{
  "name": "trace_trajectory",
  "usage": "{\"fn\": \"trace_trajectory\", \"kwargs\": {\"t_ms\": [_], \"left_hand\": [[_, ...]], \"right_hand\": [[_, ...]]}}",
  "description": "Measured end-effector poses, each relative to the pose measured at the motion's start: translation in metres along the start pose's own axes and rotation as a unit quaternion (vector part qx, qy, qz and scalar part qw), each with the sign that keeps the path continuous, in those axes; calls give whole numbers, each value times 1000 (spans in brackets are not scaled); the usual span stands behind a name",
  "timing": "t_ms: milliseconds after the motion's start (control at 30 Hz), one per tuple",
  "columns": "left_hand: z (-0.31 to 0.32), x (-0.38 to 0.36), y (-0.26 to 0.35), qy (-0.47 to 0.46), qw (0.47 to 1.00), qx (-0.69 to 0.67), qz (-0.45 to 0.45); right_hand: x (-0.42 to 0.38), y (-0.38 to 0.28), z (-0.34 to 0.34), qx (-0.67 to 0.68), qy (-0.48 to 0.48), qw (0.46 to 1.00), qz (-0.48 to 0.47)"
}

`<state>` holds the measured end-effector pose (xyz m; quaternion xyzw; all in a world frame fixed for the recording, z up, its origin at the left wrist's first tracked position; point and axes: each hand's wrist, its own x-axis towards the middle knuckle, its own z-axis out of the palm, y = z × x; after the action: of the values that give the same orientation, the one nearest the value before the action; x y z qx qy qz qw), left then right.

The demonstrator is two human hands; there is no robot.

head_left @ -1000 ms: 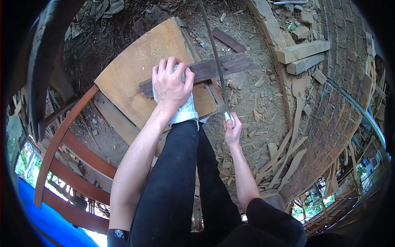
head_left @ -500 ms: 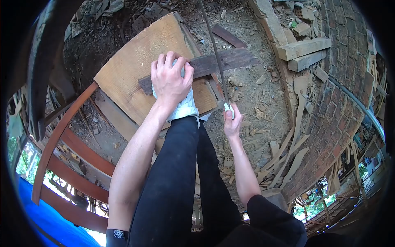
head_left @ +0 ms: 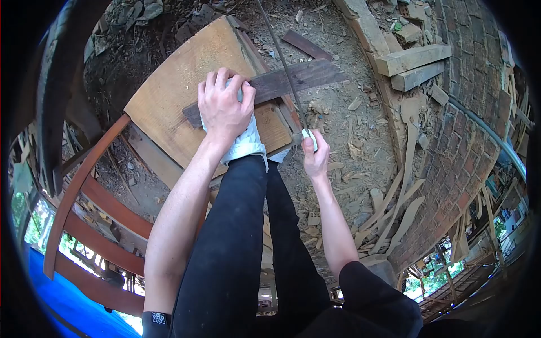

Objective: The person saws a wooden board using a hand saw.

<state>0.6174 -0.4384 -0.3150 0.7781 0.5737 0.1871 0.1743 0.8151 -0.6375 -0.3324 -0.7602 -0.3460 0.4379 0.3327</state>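
Observation:
My left hand (head_left: 225, 110) is curled over the front of a pale shoe (head_left: 245, 141) on my own foot, fingers bent around its toe. Under that shoe and hand lies a dark plank (head_left: 276, 87), laid slantwise across a worn wooden seat (head_left: 169, 84) and jutting past its right edge. My right hand (head_left: 317, 155) is closed around the white handle of a handsaw (head_left: 290, 81). The long thin blade points away from me and crosses the plank beyond the seat's edge. Whether its teeth have cut into the wood cannot be made out.
A reddish-brown slatted chair back (head_left: 84, 163) curves along the left. Wood scraps and shavings (head_left: 352, 141) litter the dirt floor at right. Two cut beams (head_left: 414, 59) rest beside a brick wall (head_left: 445, 186). A short dark board (head_left: 307, 45) lies beyond the plank.
The view has shifted slightly, so most things sit a little further left and up. My right hand and the saw have moved slightly away from me. My left hand keeps its hold.

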Motion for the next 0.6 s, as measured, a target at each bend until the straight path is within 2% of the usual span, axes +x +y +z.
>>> {"fn": "trace_trajectory", "kwargs": {"t_ms": [167,367,600], "left_hand": [[-3,1,2,-3,1000,7,-2],[-3,1,0,-7,1000,-4,-3],[-5,2,1,-6,1000,-7,-6]], "right_hand": [[-6,7,5,30,-4,999,24],[-3,27,9,35,-2,999,7],[-40,42,-9,15,-16,999,41]]}}
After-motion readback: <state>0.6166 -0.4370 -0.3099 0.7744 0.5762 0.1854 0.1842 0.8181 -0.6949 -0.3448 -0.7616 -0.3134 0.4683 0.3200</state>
